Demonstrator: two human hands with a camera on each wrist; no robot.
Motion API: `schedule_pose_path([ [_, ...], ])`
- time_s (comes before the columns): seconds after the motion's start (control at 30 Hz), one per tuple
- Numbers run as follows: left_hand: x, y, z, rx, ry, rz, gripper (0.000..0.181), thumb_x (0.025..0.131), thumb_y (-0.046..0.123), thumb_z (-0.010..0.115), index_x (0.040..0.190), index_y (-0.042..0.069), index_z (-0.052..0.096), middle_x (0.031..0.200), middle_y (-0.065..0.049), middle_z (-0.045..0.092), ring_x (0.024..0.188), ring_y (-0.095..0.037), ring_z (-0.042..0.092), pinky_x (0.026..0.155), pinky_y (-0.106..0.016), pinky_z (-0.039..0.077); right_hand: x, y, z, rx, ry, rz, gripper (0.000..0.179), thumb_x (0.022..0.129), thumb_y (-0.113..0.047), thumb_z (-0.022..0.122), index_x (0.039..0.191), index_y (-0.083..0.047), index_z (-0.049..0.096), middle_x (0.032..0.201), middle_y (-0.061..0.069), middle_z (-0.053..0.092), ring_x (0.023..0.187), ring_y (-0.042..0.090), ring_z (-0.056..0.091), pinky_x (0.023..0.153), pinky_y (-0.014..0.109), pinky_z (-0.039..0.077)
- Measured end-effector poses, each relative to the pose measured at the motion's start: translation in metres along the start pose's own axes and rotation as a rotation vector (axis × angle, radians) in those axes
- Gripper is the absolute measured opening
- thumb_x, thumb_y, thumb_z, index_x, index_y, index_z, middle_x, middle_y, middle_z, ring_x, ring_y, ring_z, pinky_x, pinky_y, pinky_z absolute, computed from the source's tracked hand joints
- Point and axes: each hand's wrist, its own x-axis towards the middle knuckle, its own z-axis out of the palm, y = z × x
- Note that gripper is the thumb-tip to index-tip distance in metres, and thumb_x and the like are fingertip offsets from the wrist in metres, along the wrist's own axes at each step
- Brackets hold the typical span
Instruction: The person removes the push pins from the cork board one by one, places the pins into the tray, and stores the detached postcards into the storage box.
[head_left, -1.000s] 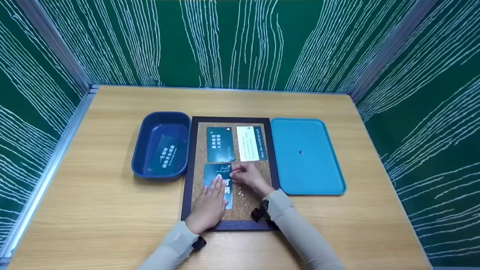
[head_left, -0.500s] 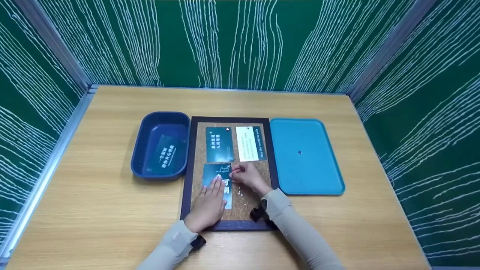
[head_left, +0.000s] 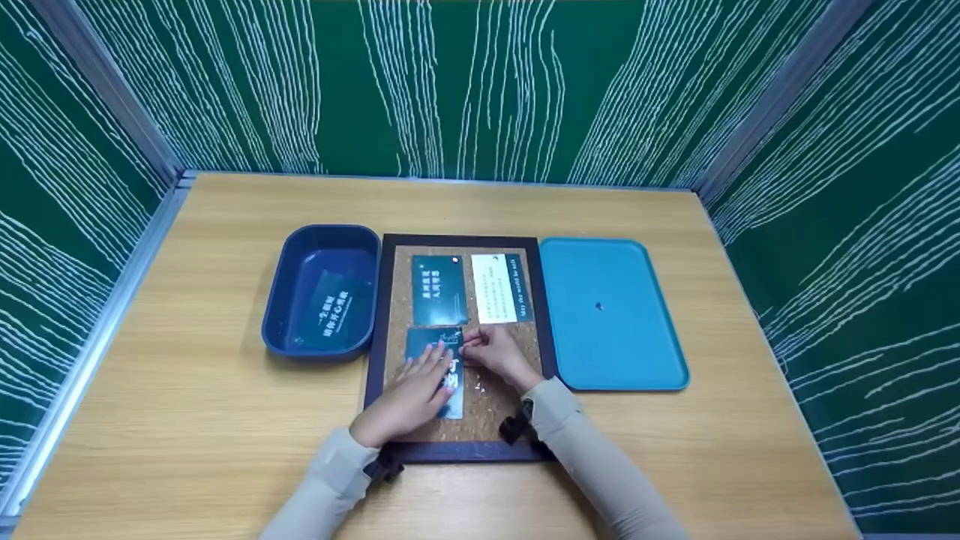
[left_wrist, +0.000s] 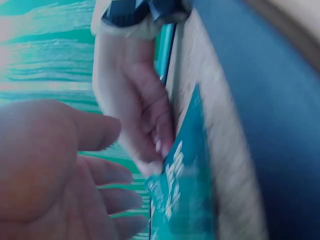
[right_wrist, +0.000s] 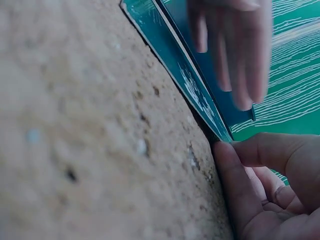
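Observation:
A dark green printed card (head_left: 455, 405) lies on the lower left of a cork board (head_left: 495, 420). At the card's upper right edge, my right hand (head_left: 501, 352) pinches the corner between thumb and forefinger; whether a small pin is also in that pinch is hidden. My left hand (head_left: 409, 394) is over the card with its fingers straight. In the right wrist view, the left hand's fingers (right_wrist: 242, 60) hang apart from the card's surface. Higher on the board are another green card (head_left: 439, 292) and a white-and-green card (head_left: 499, 289), each with a small pin at its top.
To the left of the board stands a deep blue bin (head_left: 319, 236) with a green card (head_left: 334, 311) inside. A flat light-blue tray (head_left: 622, 337) bearing one small pin (head_left: 598, 306) adjoins the board's right side. Green, white-lined panels (head_left: 510, 90) enclose the wooden table (head_left: 187, 390).
My left hand has come up off the card and shifted slightly left, its wrist swinging outward. The right hand has kept its pinch at the card's corner.

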Motion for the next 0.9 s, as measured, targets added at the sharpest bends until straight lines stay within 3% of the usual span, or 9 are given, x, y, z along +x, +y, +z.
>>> schedule_pose_path([
  [0.17,0.002,-0.006,-0.019,-0.067,0.060,0.055,0.060,0.102,0.028,0.044,0.152,0.005,0.022,0.159,-0.016,0.016,0.148,-0.036,0.012,0.119,-0.056,0.011,-0.001,0.000,-0.001,0.008,-0.005,0.007,0.013,0.086,-0.001,0.065,0.099,0.001,0.065,0.087,0.007,0.065,0.072,0.011,0.063,0.069,0.026,0.058],
  [0.37,0.004,-0.017,-0.048,-0.186,0.160,0.076,0.058,0.102,0.034,0.043,0.153,0.018,0.020,0.160,-0.001,0.010,0.149,-0.024,0.011,0.120,-0.049,0.014,-0.001,-0.001,-0.001,0.019,0.006,0.023,0.014,0.084,0.000,0.066,0.099,0.000,0.064,0.086,0.007,0.065,0.072,0.012,0.063,0.068,0.025,0.058],
  [0.67,0.002,-0.049,-0.086,-0.385,0.276,0.028,0.055,0.103,0.030,0.043,0.154,0.024,0.021,0.161,-0.001,0.015,0.150,-0.026,0.012,0.122,-0.046,0.012,-0.003,-0.001,-0.001,0.059,0.001,0.035,0.015,0.084,0.000,0.067,0.098,0.001,0.064,0.085,0.006,0.066,0.072,0.012,0.065,0.071,0.028,0.059],
  [0.8,-0.002,-0.063,-0.103,-0.421,0.319,0.042,0.054,0.104,0.028,0.041,0.154,0.020,0.022,0.161,-0.003,0.018,0.149,-0.024,0.014,0.122,-0.045,0.013,-0.002,0.000,-0.001,0.067,-0.004,0.027,0.016,0.083,0.000,0.067,0.099,0.002,0.064,0.085,0.007,0.066,0.072,0.012,0.065,0.071,0.028,0.059],
  [0.9,-0.009,-0.067,-0.120,-0.446,0.352,0.019,0.052,0.104,0.024,0.039,0.153,0.018,0.024,0.160,-0.004,0.020,0.149,-0.025,0.016,0.122,-0.046,0.014,-0.003,0.000,-0.001,0.050,-0.005,0.014,0.017,0.083,-0.001,0.067,0.100,0.001,0.065,0.084,0.006,0.065,0.072,0.012,0.064,0.069,0.026,0.059],
])
